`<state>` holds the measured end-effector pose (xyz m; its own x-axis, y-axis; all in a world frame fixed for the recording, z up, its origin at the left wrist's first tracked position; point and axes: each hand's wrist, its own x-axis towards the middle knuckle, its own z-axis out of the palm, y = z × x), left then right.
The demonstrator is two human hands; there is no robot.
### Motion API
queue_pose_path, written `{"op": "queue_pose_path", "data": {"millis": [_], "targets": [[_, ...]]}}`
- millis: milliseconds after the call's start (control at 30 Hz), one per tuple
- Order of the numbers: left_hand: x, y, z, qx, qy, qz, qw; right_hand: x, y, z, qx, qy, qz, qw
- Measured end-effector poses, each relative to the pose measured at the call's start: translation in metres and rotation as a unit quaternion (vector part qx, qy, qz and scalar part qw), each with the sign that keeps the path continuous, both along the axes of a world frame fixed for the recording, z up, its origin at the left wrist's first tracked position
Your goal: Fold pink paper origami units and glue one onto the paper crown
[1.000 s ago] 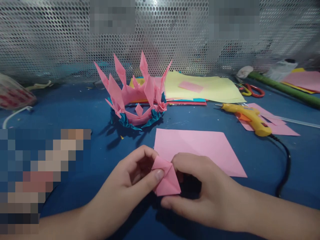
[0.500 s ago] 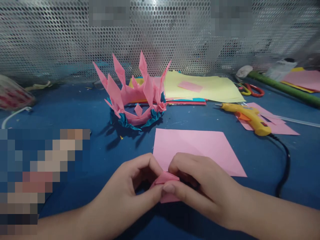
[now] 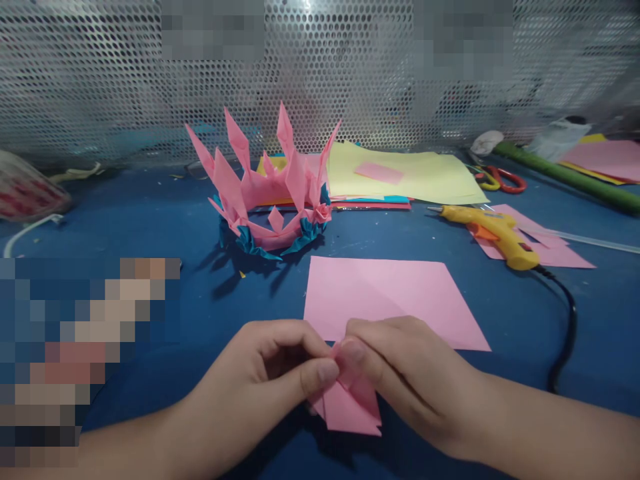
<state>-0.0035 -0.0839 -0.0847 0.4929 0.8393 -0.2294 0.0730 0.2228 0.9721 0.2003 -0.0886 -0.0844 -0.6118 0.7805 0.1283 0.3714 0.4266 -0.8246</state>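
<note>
Both of my hands pinch a small piece of folded pink paper (image 3: 353, 407) just above the blue table. My left hand (image 3: 280, 373) grips its upper left with thumb and forefinger. My right hand (image 3: 405, 373) pinches the top right, its thumb pressed on the fold. Layers of the paper fan downward below my fingers, and part of it is hidden behind them. Just beyond my hands lies a flat sheet of pink paper (image 3: 380, 293). Farther back on the left stands a pink paper crown (image 3: 267, 238) with tall points, blue crumpled trim and a small rose.
A yellow hot glue gun (image 3: 493, 230) lies at right on pink scraps, its black cord running toward me. Behind are stacked coloured sheets (image 3: 425, 177), scissors (image 3: 510, 180) and a green stick (image 3: 565, 177). A perforated metal panel (image 3: 330, 87) closes the back. A blurred-out area covers the left.
The folded paper has been turned, and more of it now hangs below my fingers. My right thumb has moved up to the top of the fold.
</note>
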Motion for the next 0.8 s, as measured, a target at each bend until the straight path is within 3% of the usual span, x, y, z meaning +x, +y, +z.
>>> {"op": "queue_pose_path", "data": {"millis": [133,267,367,600,800], "targets": [[-0.003,0.0,-0.003,0.0,-0.027,0.003,1.0,0.001,0.002,0.001,-0.033,0.01,-0.027,0.999],[-0.004,0.003,-0.004,-0.007,-0.046,0.039,0.998,-0.003,0.0,-0.001,0.025,-0.064,-0.096,0.993],[-0.004,0.005,-0.005,-0.024,-0.051,0.06,0.997,-0.006,0.0,-0.003,0.04,-0.073,-0.11,0.99],[-0.006,0.004,-0.003,0.032,-0.029,0.084,0.996,-0.009,0.003,0.002,-0.046,0.032,-0.115,0.992],[-0.003,0.004,0.001,0.032,-0.012,0.076,0.997,-0.007,0.007,0.002,-0.111,0.119,-0.158,0.974]]}}
